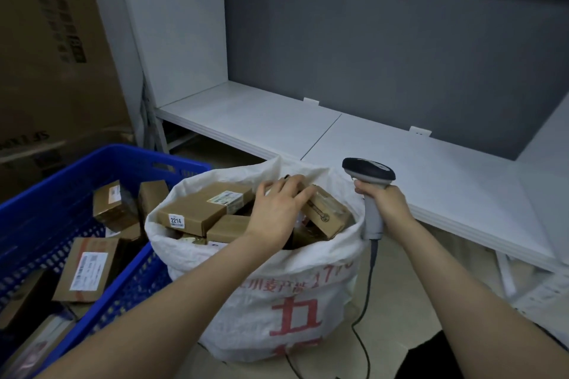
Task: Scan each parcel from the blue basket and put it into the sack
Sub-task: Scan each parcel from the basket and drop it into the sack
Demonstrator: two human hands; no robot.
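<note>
Brown cardboard parcel [328, 214]: tilted in the mouth of the white woven sack [323, 255], centre of frame, atop other boxes inside, among them the flat brown box labelled 2214 [197, 209]. Long axis: upper left to lower right, lower end near the right-hand side of the sack rim.

Left hand [278, 209]: laid on the upper left end of that parcel, fingers spread and nearly straight, touching rather than clasping.

Right hand [389, 203]: clenched round the handle of the grey corded barcode scanner [369, 174], just right of the sack rim.

Judged step: deposit, near complete.

Next pick: from the blue plastic basket [129, 152], left of frame, just beside the sack.
- Likely candidates: label-up flat brown parcel [87, 271] and small upright brown box [114, 204].
- Direction from left hand: leftward and down.
- Nearer hand: left. Right hand occupied, with the sack between it and the basket.

Reach with left hand. Present label to scanner.
</note>
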